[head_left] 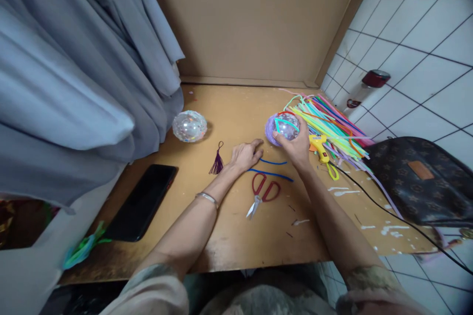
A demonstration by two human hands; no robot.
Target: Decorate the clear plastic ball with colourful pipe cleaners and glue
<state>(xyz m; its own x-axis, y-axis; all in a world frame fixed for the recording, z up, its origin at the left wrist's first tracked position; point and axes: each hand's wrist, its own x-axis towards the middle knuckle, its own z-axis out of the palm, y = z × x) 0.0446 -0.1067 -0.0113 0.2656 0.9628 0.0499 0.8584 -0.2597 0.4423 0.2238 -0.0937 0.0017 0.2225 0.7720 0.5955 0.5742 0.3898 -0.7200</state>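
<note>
My right hand (pixel 297 145) is closed around a clear ball (pixel 287 130) wrapped partly in purple, turquoise and red pipe cleaners. Low on the tabletop, my left hand (pixel 246 155) lies with its fingers apart, beside the ball. One short blue pipe cleaner (pixel 273 162) runs up to its fingers, and a second blue pipe cleaner (pixel 275 173) lies just below; whether the fingers touch either is unclear. Red-handled scissors (pixel 261 193) rest partly spread nearer to me. Left of my left hand is a dark purple tassel (pixel 217 159).
Another clear ball (pixel 189 126) sits at the back left, and a black phone (pixel 142 202) at the front left. Right of my right hand are a pile of colored pipe cleaners (pixel 332 125), a yellow glue gun (pixel 320 147) with a black cord, and a dark bag (pixel 417 182).
</note>
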